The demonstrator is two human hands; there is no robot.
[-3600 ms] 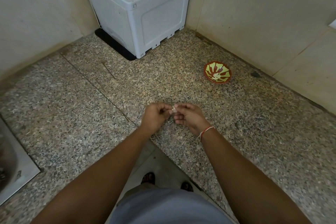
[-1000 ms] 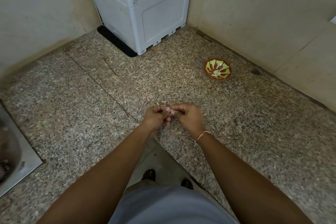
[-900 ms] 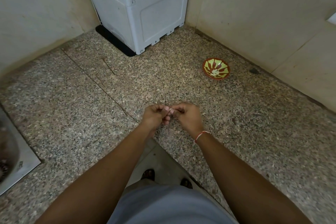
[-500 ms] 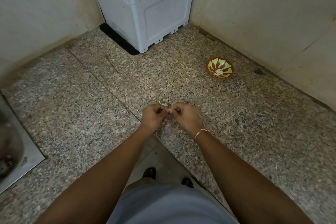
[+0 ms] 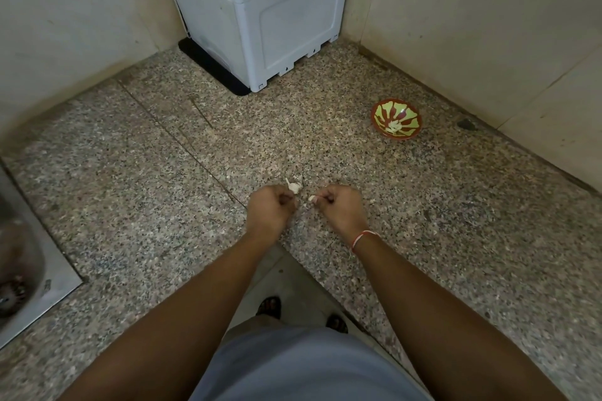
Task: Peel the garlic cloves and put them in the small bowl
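Granite counter [image 5: 456, 238]: 2 hands apart, R hand [image 5: 342, 205] pinches clove [image 5: 312, 198].

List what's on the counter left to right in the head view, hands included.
Steel sink → left hand pinching garlic → right hand pinching a small garlic piece → small bowl.

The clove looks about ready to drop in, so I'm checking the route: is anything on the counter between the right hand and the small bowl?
Nothing visible blocks it. The right hand pinches a pale garlic piece; the small bowl sits farther back and to the right, with only bare speckled countertop between. The white box stands well off to the left.
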